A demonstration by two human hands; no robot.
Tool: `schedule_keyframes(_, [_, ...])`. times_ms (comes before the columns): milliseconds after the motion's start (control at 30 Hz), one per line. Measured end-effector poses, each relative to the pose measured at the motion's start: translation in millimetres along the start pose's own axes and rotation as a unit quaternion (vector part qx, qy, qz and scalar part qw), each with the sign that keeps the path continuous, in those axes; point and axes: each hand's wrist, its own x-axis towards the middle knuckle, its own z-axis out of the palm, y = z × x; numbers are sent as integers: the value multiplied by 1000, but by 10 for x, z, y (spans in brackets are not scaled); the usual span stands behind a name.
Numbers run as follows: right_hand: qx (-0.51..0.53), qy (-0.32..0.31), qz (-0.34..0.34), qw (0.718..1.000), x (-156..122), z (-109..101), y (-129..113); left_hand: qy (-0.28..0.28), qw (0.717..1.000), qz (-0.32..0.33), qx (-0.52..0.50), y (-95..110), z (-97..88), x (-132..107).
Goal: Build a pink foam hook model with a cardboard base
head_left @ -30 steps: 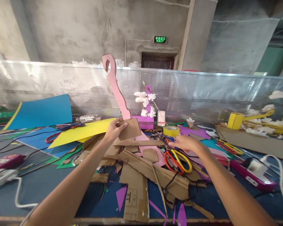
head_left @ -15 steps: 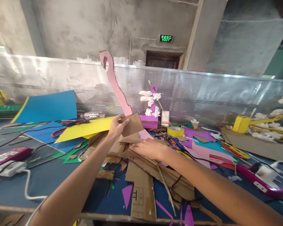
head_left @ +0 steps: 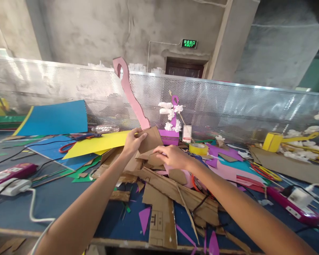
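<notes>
My left hand (head_left: pixel 134 143) is closed on a brown cardboard piece (head_left: pixel 149 140), thumb on its near face. From the top of this cardboard rises a long, wavy pink strip (head_left: pixel 131 95) with a hooked upper end. Just right of the cardboard, my right hand (head_left: pixel 174 156) hovers above the scraps, its fingers loosely bent and apart; nothing shows in them, though their undersides are hidden. Below both hands lie torn cardboard strips (head_left: pixel 172 186) and pink pieces. Behind stands a purple box (head_left: pixel 170 137) with a purple hooked strip and white paper flowers (head_left: pixel 168 111).
A roll of yellow tape (head_left: pixel 198 149) lies right of my right hand. Yellow sheet (head_left: pixel 95 145) and blue sheet (head_left: pixel 55 118) are at left. Purple-and-white power strips (head_left: pixel 13 175) with cables sit on both sides. A perforated metal screen (head_left: pixel 228 109) borders the table's back.
My right hand has risen from the cardboard scraps and moved slightly right, uncovering pink and brown pieces under it. My left hand keeps the cardboard with the pink strip nearly in place.
</notes>
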Motion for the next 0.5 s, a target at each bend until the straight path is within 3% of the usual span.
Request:
schedule_keyframes(133, [207,72,28,975,-233,-257,165,-14,1000,0,3,6,22,-14])
schedule_keyframes(333, [289,105,64,949,-706,-353,483,-75,997,17,18,26,66,-32])
schedule_keyframes(500, [398,133,136,897,-952,-358,677,-139,990,32,15,55,99,-60])
